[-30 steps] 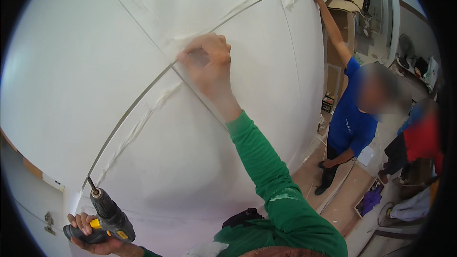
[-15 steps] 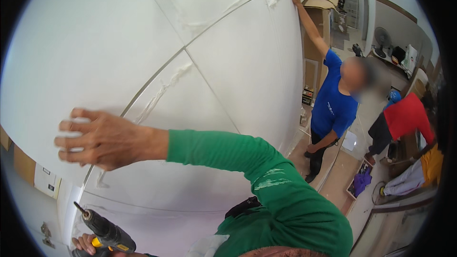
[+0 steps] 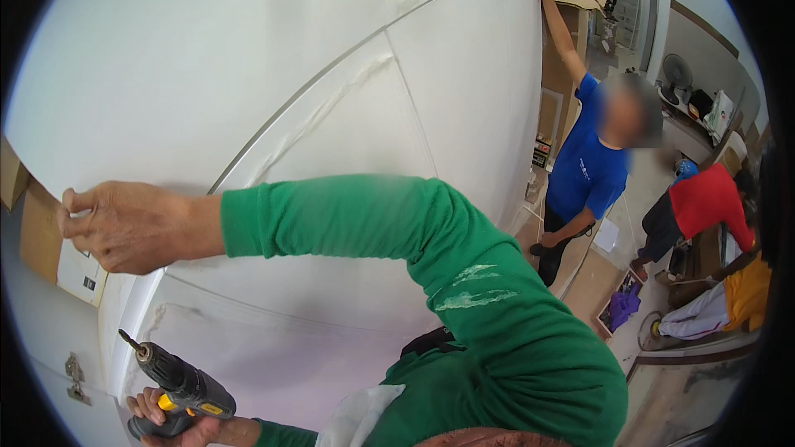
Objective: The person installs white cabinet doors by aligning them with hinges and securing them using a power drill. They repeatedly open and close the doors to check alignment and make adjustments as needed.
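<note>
My right arm, in a green sleeve with white smears, reaches across to the left. At its end my right hand lies over the left edge of a large white panel. Its fingers are bent inward and their tips are hidden, so I cannot see what they hold. Low at the left, my left hand is wrapped around the grip of a black and yellow cordless drill. The drill's bit points up and to the left, apart from the panel. A dark curved seam crosses the panel, with white filler smeared beside it.
A person in a blue shirt touches the panel's far right end with a raised hand. Two more people bend over at the right, one in a red shirt. A box with purple cloth sits on the floor. Cardboard leans at the left.
My right hand has moved left to the panel's edge, and its spread fingers have curled in. The drill stays in my left hand, slightly higher. The view has shifted a little.
</note>
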`<state>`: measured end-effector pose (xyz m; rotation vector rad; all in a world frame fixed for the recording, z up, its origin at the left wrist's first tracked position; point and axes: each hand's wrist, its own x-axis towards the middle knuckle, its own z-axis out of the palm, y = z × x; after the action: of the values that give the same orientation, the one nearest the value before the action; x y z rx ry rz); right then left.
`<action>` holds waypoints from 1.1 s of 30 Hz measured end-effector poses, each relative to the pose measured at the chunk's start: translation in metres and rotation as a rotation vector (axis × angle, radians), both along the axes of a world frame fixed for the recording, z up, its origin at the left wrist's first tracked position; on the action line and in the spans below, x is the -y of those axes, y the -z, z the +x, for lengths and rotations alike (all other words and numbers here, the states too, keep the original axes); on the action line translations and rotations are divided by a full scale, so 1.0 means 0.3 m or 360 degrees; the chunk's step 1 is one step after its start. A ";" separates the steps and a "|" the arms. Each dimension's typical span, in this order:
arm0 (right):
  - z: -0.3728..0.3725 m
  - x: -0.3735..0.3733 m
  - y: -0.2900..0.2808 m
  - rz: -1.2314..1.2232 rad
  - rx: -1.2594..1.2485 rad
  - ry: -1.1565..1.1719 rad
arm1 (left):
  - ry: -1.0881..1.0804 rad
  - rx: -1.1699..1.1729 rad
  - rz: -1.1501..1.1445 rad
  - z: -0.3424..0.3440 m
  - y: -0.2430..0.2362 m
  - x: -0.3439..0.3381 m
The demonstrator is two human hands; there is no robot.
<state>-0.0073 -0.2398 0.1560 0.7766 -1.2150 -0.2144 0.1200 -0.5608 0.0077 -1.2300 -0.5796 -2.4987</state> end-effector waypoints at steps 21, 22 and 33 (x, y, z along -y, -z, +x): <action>0.332 0.017 0.783 -0.0661 0.2379 -0.1830 | -0.0569 -0.0140 -0.0142 0.036 0.205 -0.144; 0.347 0.063 0.847 -0.0638 0.2516 -0.2082 | -0.0611 -0.0167 -0.0173 0.066 0.219 -0.171; 0.427 0.137 0.981 -0.1085 0.2305 -0.2985 | -0.1798 0.0332 -0.0569 0.225 0.294 -0.188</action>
<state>0.1208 -0.2808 -0.1382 1.1089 -1.0874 2.4918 0.1874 -0.5043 -0.0803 -0.4492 -1.3448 -1.5672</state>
